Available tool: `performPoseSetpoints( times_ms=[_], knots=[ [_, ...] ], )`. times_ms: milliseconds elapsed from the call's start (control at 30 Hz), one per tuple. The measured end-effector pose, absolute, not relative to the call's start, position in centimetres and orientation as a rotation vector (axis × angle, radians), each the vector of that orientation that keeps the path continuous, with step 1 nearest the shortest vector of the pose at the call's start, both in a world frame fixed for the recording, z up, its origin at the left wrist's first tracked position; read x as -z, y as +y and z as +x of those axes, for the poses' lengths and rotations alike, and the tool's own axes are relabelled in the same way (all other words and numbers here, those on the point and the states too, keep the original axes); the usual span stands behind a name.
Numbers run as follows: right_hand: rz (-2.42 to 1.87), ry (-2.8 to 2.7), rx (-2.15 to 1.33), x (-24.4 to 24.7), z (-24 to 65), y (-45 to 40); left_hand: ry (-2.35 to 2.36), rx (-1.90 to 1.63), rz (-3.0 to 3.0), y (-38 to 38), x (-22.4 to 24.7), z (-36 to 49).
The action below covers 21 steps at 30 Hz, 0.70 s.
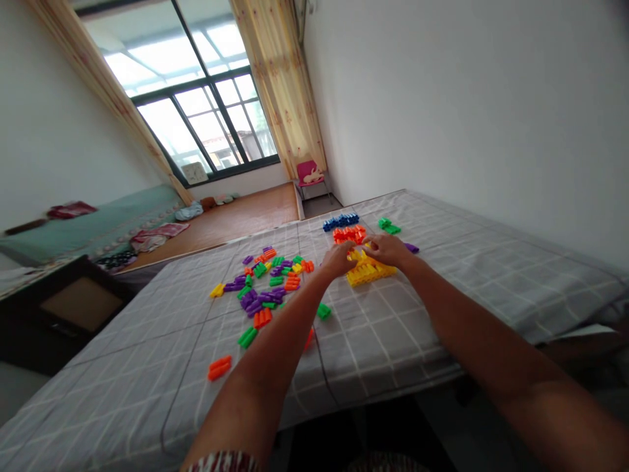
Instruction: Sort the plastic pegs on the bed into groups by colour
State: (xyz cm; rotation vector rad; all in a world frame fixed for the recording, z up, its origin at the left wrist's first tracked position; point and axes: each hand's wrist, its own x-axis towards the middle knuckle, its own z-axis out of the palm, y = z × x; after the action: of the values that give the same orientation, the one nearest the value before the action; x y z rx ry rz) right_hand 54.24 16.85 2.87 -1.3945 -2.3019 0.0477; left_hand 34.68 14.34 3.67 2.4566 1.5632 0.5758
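Note:
A cluster of yellow plastic building blocks (371, 271) lies on the grey checked cloth in front of me. My left hand (338, 259) is at its left edge, fingers bent inward and pressed to the yellow blocks. From the right, my right hand (386, 250) reaches over the top of the cluster with its fingers pinched on a yellow block. The fingertips partly hide what they grip. Just beyond the hands sits a group of orange blocks (350, 233), and farther back a row of dark blue blocks (341, 222).
Loose purple, green and orange blocks (255, 303) lie scattered left of my arms. Green blocks (389, 225) and a purple block (411, 248) rest to the right. The cloth-covered surface (147, 367) meets a white wall; a pink chair (309, 172) stands beyond.

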Motion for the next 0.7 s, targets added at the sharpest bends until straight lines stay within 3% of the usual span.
performPoseSetpoints(
  times_ms=[300,467,700],
  knots=[
    [-1.406,-2.271,-0.013,-2.8,54.9,16.0,1.62,-0.373,2.454,13.4,-4.4,35.8],
    [-1.319,-2.215,0.03,-1.3,56.1,16.9,1.601,-0.432,2.503,12.0,-4.6,34.7],
    [-1.12,-1.983,0.195,-0.7,56.5,16.8,1.696,-0.593,2.482,8.7,-6.3,23.7]
  ],
)
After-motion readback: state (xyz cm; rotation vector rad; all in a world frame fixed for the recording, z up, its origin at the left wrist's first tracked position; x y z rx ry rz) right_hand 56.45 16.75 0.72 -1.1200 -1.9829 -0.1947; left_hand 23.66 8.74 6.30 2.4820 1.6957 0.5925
